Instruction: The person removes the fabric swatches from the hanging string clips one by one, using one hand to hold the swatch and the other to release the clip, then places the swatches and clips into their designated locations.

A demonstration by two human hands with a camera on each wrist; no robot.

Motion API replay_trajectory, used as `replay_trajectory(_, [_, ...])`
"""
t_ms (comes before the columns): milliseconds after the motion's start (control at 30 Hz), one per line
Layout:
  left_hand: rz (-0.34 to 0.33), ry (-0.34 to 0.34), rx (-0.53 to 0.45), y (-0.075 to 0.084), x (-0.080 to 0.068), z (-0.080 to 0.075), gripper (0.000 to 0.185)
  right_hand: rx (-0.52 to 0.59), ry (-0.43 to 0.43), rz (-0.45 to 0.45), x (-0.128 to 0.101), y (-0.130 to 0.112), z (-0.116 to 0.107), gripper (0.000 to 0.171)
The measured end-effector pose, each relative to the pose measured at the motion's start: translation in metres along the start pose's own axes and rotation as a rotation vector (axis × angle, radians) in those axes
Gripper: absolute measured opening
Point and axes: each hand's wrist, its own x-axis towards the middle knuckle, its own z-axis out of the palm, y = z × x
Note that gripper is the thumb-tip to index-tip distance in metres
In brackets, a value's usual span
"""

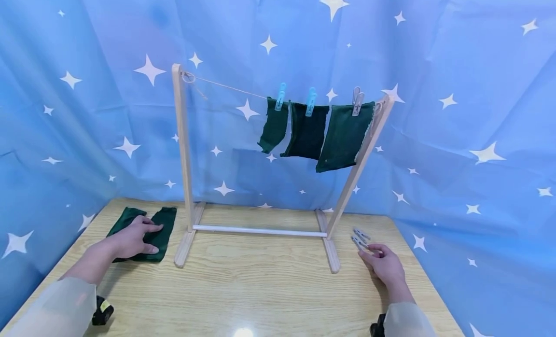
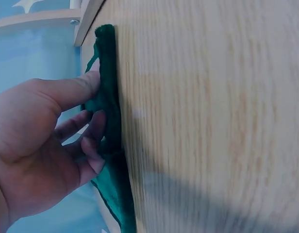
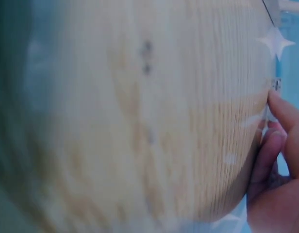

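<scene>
On the near tabletop (image 1: 260,288), the left hand (image 1: 130,239) lies on a dark green cloth (image 1: 162,231) at the left edge; the wrist view shows its fingers (image 2: 93,128) curling in against the fabric, gathering a fold. The cloth looks light, limp and easily bunched, so a corner or hem pinched between thumb and finger would likely carry it best. At the right, the right hand (image 1: 384,264) rests with fingertips at a small cluster of pale clothespins (image 1: 360,239); whether it actually pinches one I cannot tell. Behind stands a wooden drying rack (image 1: 184,158) with three green cloths (image 1: 343,136) pegged to its string. A blue star-printed backdrop (image 1: 87,86) hangs beyond.
</scene>
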Motion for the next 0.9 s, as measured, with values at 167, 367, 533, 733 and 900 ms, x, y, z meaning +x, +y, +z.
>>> replay_trajectory(167, [0.020, 0.008, -0.007, -0.003, -0.004, -0.001, 0.078, -0.006, -0.010, -0.008, 0.001, -0.004, -0.001, 0.067])
replay_trajectory(367, [0.025, -0.006, -0.017, -0.001, -0.006, -0.001, 0.081, -0.010, -0.012, -0.009, 0.004, -0.002, -0.003, 0.072])
replay_trajectory(533, [0.038, 0.039, -0.085, 0.002, -0.012, -0.006, 0.081, 0.062, -0.049, -0.032, 0.003, -0.001, -0.007, 0.077])
replay_trajectory(733, [0.112, 0.174, -0.170, 0.016, -0.024, -0.013, 0.063, 0.167, -0.084, -0.076, -0.011, -0.014, -0.026, 0.066])
replay_trajectory(900, [0.125, 0.229, -0.226, 0.041, -0.035, -0.023, 0.046, 0.139, -0.060, -0.194, -0.026, -0.042, -0.045, 0.058])
